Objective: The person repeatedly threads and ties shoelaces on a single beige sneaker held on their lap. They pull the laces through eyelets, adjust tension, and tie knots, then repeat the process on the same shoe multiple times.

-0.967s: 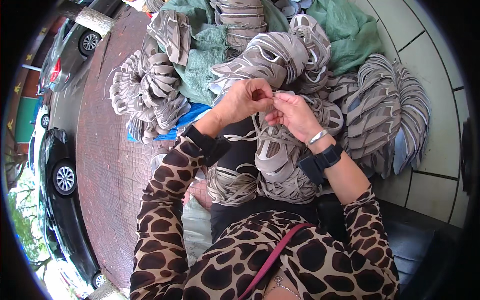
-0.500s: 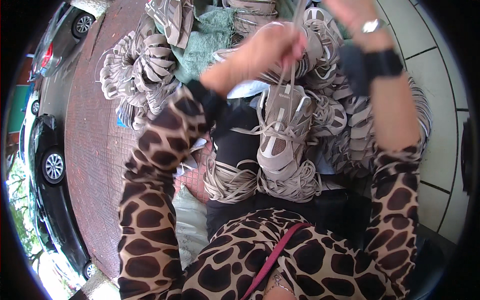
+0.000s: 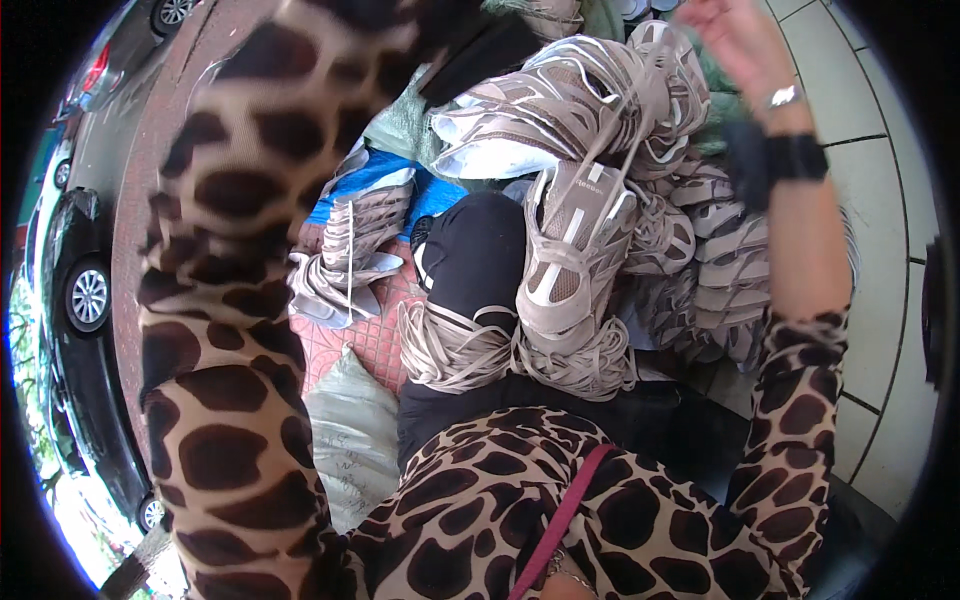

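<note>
A beige-grey sneaker [image 3: 568, 270] rests between my knees, toe toward me, its laces partly threaded. A loose shoelace [image 3: 622, 128] rises from its tongue toward the upper right. My right hand [image 3: 735, 45] is raised at the upper right, fingers bent at the lace's upper end; motion and the frame edge blur the grip. My left arm [image 3: 235, 300] stretches up and left past the top edge, so its hand is hidden. Bundles of beige laces [image 3: 458, 350] loop around my thighs on both sides of the shoe's toe.
Piled sneakers [image 3: 545, 100] lie beyond the shoe, and stacked shoe uppers [image 3: 735, 260] stand to its right. More uppers [image 3: 350, 250] sit at left beside a pale sack [image 3: 350, 430]. Parked cars [image 3: 90, 300] line the far left; pale floor tiles [image 3: 860, 200] are at right.
My left hand has swung up and left, off the lace and out of the picture. My right hand has shifted slightly right. The lace now slants to the upper right.
</note>
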Demonstrator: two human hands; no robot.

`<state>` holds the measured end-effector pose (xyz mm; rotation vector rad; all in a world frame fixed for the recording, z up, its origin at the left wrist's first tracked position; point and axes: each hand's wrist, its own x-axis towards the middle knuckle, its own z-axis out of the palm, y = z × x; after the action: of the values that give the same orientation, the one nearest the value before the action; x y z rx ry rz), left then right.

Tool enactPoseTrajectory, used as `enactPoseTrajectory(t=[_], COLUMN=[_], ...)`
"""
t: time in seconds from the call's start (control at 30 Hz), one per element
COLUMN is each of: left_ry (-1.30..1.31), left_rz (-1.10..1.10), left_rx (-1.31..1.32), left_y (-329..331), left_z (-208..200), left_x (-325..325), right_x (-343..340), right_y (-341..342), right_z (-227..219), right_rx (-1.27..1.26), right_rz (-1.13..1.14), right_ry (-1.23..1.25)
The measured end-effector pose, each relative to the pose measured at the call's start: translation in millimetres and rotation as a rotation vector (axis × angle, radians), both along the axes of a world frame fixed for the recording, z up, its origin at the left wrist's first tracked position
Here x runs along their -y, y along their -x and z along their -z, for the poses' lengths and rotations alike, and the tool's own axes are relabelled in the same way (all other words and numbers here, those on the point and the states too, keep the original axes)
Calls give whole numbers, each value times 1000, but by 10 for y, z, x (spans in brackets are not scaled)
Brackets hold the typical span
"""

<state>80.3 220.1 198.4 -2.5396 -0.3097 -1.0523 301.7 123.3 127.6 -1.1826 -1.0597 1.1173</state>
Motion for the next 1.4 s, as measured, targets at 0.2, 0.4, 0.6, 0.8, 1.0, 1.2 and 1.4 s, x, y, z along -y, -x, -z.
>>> enactPoseTrajectory(t=[0.2, 0.4, 0.6, 0.8, 1.0, 1.2, 1.4], left_ry=[950, 1070, 937, 606, 665, 686, 1236], left_rz=[134, 92, -192, -58, -39, -146, 2], left_rx=[-123, -372, -628, -398, -617, -409, -373], left_y=[1028, 1115, 977, 1000, 930, 976, 954], left_z=[1383, 1976, 1932, 2111, 2054, 2139, 1916], left_x=[1519, 2099, 2095, 2239, 2174, 2193, 2199], right_x=[100, 375, 614, 759, 855, 1084, 1164], right_y=[83, 42, 64, 134, 246, 434, 313], right_z=[-70, -131, -175, -220, -255, -397, -428], right_rx=[-143, -124, -121, -162, -185, -12, 68], right_rz=[64, 48, 75, 55, 32, 107, 66], right_ry=[-16, -21, -31, -54, -87, -92, -66])
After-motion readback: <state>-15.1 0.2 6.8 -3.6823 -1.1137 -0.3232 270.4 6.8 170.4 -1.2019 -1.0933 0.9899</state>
